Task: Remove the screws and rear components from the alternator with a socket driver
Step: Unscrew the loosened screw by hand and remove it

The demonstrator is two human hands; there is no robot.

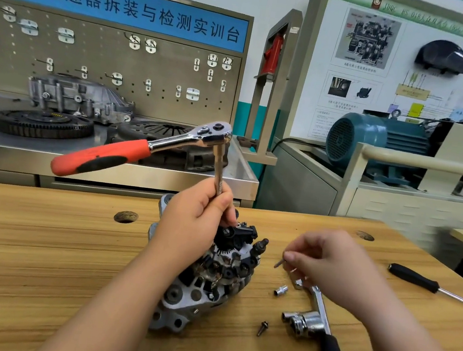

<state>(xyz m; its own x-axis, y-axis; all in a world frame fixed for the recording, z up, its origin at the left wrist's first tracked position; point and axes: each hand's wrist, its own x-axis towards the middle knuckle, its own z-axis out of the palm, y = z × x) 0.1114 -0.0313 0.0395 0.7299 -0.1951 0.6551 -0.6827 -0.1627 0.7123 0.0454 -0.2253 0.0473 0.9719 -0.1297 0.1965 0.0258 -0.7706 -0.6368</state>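
Alternator (178,301): ribbed grey cast metal, black plastic rear parts (239,232).

Wooden workbench (39,238), pegboard (105,70) behind, teal motor (376,141) right.

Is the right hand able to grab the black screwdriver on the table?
Probably yes. The screwdriver lies on the table just beyond the right hand, with nothing between them. But its fingers already pinch a small metal piece, so that likely has to go down first.
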